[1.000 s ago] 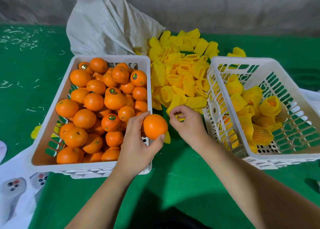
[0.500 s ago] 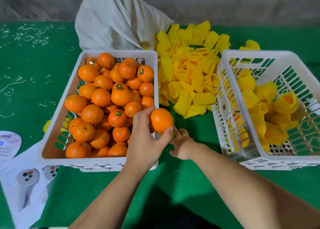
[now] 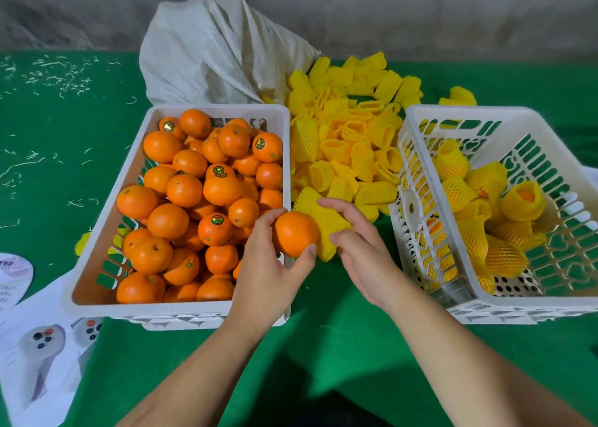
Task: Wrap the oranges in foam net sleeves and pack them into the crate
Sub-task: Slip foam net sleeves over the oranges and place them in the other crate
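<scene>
Left hand [image 3: 270, 265] grips orange [image 3: 296, 234]; right hand [image 3: 362, 252] pinches foam sleeve [image 3: 318, 214].

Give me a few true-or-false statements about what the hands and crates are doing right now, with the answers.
1. The left hand grips a bare orange. True.
2. The right hand is empty. False: it holds a yellow sleeve next to the orange.
3. The right crate holds wrapped oranges. True.
4. The left crate holds only sleeves. False: it is full of unwrapped oranges.
5. Loose sleeves lie piled between the crates. True.
</scene>
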Demonstrator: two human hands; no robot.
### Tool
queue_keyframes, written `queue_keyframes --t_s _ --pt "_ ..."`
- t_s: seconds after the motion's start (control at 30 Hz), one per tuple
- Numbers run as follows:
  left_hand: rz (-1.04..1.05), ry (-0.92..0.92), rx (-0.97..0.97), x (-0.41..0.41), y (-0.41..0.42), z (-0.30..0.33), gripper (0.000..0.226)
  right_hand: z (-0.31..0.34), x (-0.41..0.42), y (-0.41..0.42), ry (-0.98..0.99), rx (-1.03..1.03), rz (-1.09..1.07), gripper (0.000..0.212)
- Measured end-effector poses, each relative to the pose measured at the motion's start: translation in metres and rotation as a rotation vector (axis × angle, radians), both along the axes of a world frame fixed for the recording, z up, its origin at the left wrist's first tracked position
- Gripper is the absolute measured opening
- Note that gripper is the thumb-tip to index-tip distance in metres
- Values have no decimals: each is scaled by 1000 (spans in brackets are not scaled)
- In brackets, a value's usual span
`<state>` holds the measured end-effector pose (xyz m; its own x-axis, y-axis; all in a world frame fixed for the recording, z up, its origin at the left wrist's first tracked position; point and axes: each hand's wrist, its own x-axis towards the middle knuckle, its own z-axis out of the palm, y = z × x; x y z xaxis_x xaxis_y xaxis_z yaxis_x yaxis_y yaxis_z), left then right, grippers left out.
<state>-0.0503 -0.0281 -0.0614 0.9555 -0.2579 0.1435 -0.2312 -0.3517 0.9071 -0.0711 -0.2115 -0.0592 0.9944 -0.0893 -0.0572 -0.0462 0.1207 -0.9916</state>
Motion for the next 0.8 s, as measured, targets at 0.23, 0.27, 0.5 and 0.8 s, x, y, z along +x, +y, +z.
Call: queue_keyframes --t_s 0.23,0.27,0.5,0.8 --pt "-37 56 -173 -4 2 12 64 19 -12 11 5 246 -131 37" --pt "-42 76 -200 -4 3 13 66 22 -13 12 18 295 -118 36" --pt "-61 271 -453 -1 8 23 62 36 -20 14 53 460 14 39" --pt "-279 489 -679 -1 10 32 77 37 -1 9 -78 -419 -510 19"
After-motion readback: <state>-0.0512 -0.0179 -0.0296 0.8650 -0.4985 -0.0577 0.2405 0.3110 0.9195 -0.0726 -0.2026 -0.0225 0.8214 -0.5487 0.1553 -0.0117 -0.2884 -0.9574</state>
